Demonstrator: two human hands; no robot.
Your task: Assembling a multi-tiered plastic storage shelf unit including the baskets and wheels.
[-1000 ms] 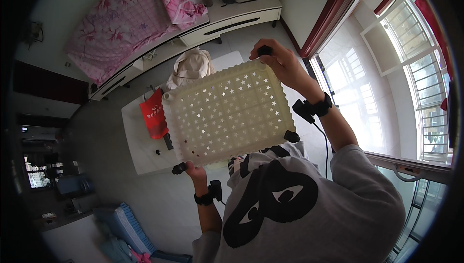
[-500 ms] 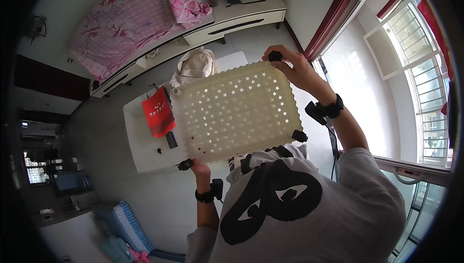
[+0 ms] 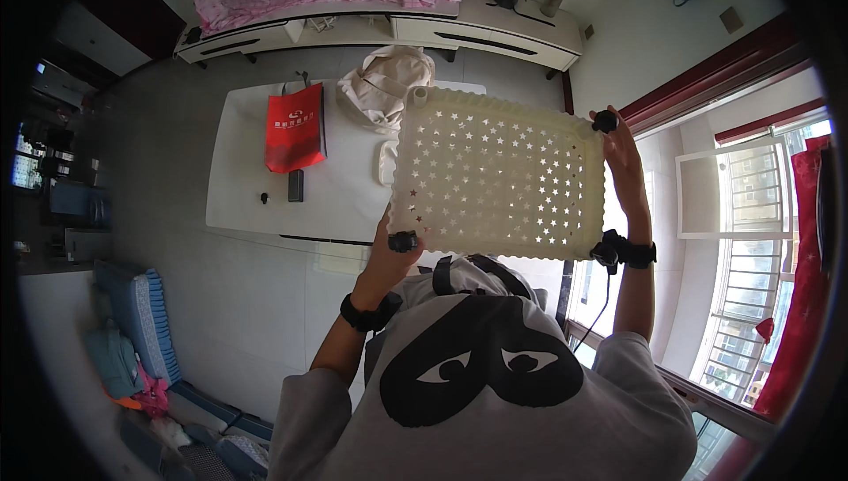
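Observation:
I hold up a pale, translucent plastic tray point(image 3: 495, 141) with star-shaped holes and a scalloped rim, level above the table's right part. A short round socket stands at its far left corner. My left hand point(image 3: 385, 262) is closed on the near left corner, thumb on top, fingers hidden beneath. At the right edge, my right hand point(image 3: 625, 167) grips the rim towards the far corner; its fingers are partly hidden. Small black devices sit on both hands, and black bands with boxes circle my wrists.
Under the tray stands a white table point(image 3: 243, 159) with a red bag point(image 3: 295, 128), a dark box point(image 3: 296, 186), a cream cloth bag point(image 3: 386, 88) and a white curved piece point(image 3: 386, 163). A long low cabinet point(image 3: 495, 37) lies beyond. Windows point(image 3: 751, 295) are at the right.
The view has turned. My left hand has come up from below the near left corner to grip the tray there. The tray looks more level, and my right hand has shifted down along its right edge.

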